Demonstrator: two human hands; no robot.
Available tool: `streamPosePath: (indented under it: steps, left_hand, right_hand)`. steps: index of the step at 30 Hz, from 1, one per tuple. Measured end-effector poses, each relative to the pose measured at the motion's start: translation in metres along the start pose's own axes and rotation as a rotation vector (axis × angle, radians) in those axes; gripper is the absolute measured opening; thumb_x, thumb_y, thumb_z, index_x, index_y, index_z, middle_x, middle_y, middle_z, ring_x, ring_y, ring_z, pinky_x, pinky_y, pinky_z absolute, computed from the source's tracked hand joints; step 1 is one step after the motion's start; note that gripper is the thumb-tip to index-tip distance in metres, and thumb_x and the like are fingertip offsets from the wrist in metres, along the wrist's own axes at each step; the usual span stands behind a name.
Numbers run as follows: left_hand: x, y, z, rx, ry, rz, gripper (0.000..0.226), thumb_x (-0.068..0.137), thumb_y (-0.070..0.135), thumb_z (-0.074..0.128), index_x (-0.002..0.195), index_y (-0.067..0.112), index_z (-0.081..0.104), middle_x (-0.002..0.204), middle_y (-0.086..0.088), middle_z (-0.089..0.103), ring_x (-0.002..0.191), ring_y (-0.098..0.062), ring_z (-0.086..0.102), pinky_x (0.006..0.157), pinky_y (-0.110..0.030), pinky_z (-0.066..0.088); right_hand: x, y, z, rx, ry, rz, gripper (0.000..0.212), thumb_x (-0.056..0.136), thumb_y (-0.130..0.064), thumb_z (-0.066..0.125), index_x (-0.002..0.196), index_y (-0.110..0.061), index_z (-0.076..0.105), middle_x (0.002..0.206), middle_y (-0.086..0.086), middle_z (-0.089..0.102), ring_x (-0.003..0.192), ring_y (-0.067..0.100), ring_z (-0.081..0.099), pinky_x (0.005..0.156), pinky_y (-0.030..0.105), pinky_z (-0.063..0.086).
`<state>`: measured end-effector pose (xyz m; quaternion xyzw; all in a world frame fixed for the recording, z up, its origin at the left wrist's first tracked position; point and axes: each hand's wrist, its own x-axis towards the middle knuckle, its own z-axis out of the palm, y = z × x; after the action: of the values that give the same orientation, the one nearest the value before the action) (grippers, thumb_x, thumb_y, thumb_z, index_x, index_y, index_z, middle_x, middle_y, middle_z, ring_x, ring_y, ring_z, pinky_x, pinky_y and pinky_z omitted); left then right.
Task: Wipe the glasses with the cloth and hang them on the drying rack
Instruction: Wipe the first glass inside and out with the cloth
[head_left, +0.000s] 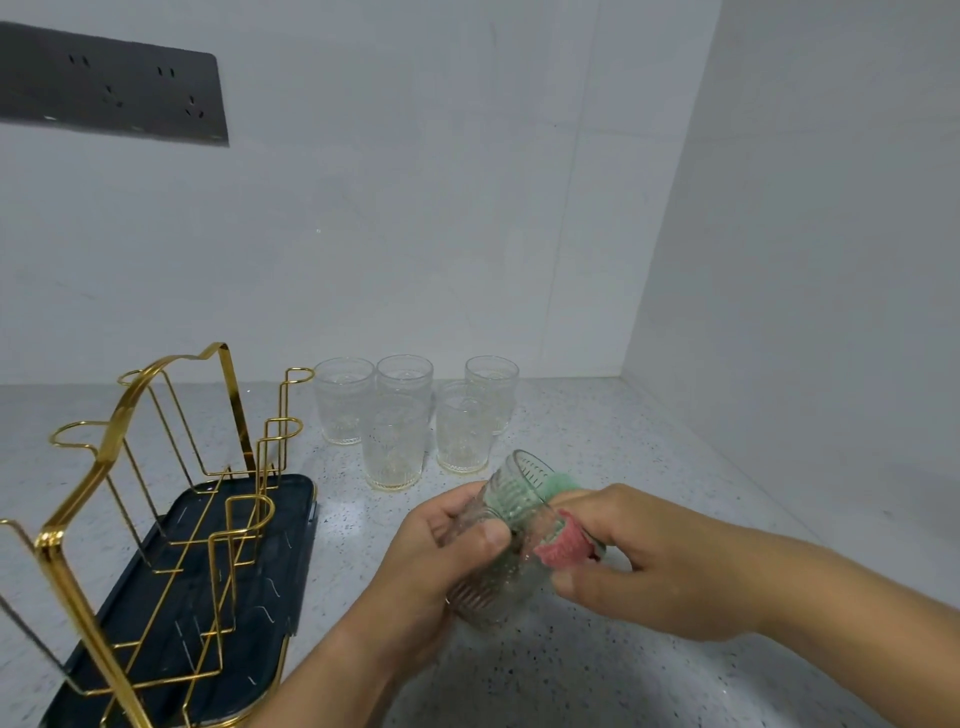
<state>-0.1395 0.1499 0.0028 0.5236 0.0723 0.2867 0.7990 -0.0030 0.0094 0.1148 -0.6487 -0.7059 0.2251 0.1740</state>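
Over the desk (597, 431), front right of my view, both hands meet on one glass (498, 587).

Count: six glasses in all. One is held. Five standing glasses (395, 441) are upright on the desk near the back wall (415, 234), three in a back row and two just ahead of them, mouths up. One cloth (563, 540), green and pink. One drying rack (124, 410), gold wire, seated on a dark tray (306, 499) at left.

Held glass is off the desk and tilted. Its long axis runs from the base, low and toward the camera, up to the mouth, which points away toward the back wall and slightly right.

Left hand (431, 566): grip clamped round the ribbed lower wall, thumb across the near side. Right hand (639, 566): grip pinched on the cloth. I see the green part inside the glass, up to the rim, and the pink part folded against the outer wall.

One black socket panel (114, 88) on the wall, upper left.
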Motion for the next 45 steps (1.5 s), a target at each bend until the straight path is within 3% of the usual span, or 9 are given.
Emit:
streamPosePath:
  steps: [4, 9, 11, 15, 20, 24, 31, 37, 45]
  left_hand:
    - [-0.002, -0.001, 0.001, 0.182, 0.049, 0.069, 0.056, 0.066, 0.029, 0.089, 0.119, 0.013, 0.078, 0.116, -0.026, 0.076, 0.108, -0.044, 0.073, 0.097, -0.053, 0.060]
    - [-0.003, 0.002, 0.002, 0.310, 0.133, 0.213, 0.063, 0.060, 0.030, 0.091, 0.119, 0.015, 0.076, 0.113, -0.013, 0.079, 0.102, -0.026, 0.077, 0.085, -0.029, 0.061]
    - [-0.003, 0.002, 0.000, 0.285, 0.129, 0.177, 0.066, 0.063, 0.031, 0.090, 0.124, 0.011, 0.074, 0.116, -0.015, 0.078, 0.108, -0.033, 0.076, 0.089, -0.036, 0.062]
    - [-0.003, 0.004, 0.002, 0.071, 0.006, -0.026, 0.073, 0.063, 0.040, 0.097, 0.121, 0.002, 0.075, 0.118, -0.028, 0.074, 0.103, -0.042, 0.073, 0.094, -0.049, 0.059]
    - [-0.004, 0.009, 0.006, -0.087, -0.187, -0.129, 0.067, 0.069, 0.045, 0.095, 0.113, -0.002, 0.078, 0.105, -0.021, 0.078, 0.093, -0.029, 0.076, 0.082, -0.037, 0.061]
    - [-0.005, 0.008, 0.007, 0.101, -0.080, -0.036, 0.069, 0.067, 0.038, 0.096, 0.122, 0.001, 0.075, 0.115, -0.030, 0.075, 0.100, -0.036, 0.072, 0.088, -0.042, 0.060]
    - [-0.008, -0.002, 0.010, 0.545, 0.088, 0.329, 0.059, 0.057, 0.029, 0.095, 0.114, 0.029, 0.079, 0.110, 0.006, 0.073, 0.101, -0.012, 0.073, 0.082, -0.020, 0.056]
    - [-0.002, 0.005, 0.003, 0.245, 0.007, 0.053, 0.065, 0.057, 0.035, 0.097, 0.117, 0.016, 0.080, 0.112, -0.019, 0.079, 0.095, -0.030, 0.076, 0.083, -0.037, 0.062]
    - [-0.004, 0.015, 0.002, -0.140, -0.208, -0.218, 0.074, 0.054, 0.044, 0.103, 0.111, 0.006, 0.078, 0.104, -0.017, 0.075, 0.089, -0.030, 0.075, 0.075, -0.044, 0.061]
  right_hand:
    - [-0.002, -0.007, -0.003, 0.148, -0.092, 0.077, 0.032, 0.092, -0.010, 0.054, 0.071, -0.034, 0.057, 0.073, -0.002, 0.044, 0.066, 0.014, 0.042, 0.066, 0.039, 0.037]
    - [0.003, -0.007, -0.007, 0.222, -0.116, 0.190, 0.035, 0.082, -0.008, 0.054, 0.110, 0.014, 0.052, 0.076, 0.010, 0.037, 0.057, 0.011, 0.030, 0.057, 0.041, 0.023]
    - [0.004, -0.009, -0.007, 0.166, -0.127, 0.155, 0.006, 0.086, 0.000, 0.056, 0.091, 0.002, 0.054, 0.071, 0.006, 0.037, 0.056, 0.012, 0.033, 0.052, 0.032, 0.026]
    - [0.001, -0.019, -0.006, -0.091, -0.173, 0.158, 0.033, 0.092, -0.016, 0.064, 0.065, -0.028, 0.048, 0.058, -0.008, 0.034, 0.046, 0.008, 0.032, 0.043, 0.019, 0.027]
    - [-0.004, -0.026, -0.003, -0.309, -0.185, -0.017, 0.026, 0.094, -0.045, 0.068, 0.096, -0.068, 0.056, 0.087, -0.032, 0.047, 0.082, -0.013, 0.048, 0.069, 0.008, 0.036]
    - [-0.009, -0.024, -0.003, -0.063, -0.137, 0.084, 0.018, 0.092, -0.039, 0.074, 0.089, -0.054, 0.065, 0.076, -0.049, 0.052, 0.075, -0.025, 0.052, 0.063, -0.002, 0.037]
    - [-0.006, -0.007, -0.002, 0.536, -0.234, 0.186, 0.030, 0.086, 0.002, 0.070, 0.079, -0.025, 0.060, 0.065, -0.021, 0.059, 0.060, -0.006, 0.056, 0.062, 0.009, 0.042]
    - [0.000, -0.011, -0.005, -0.075, -0.251, 0.220, 0.033, 0.087, -0.022, 0.074, 0.088, 0.003, 0.053, 0.067, 0.006, 0.038, 0.053, 0.012, 0.036, 0.048, 0.027, 0.028]
    - [-0.005, -0.021, -0.001, -0.532, -0.193, 0.019, 0.046, 0.088, -0.057, 0.070, 0.074, -0.028, 0.038, 0.081, -0.014, 0.038, 0.066, 0.000, 0.042, 0.057, 0.014, 0.033]
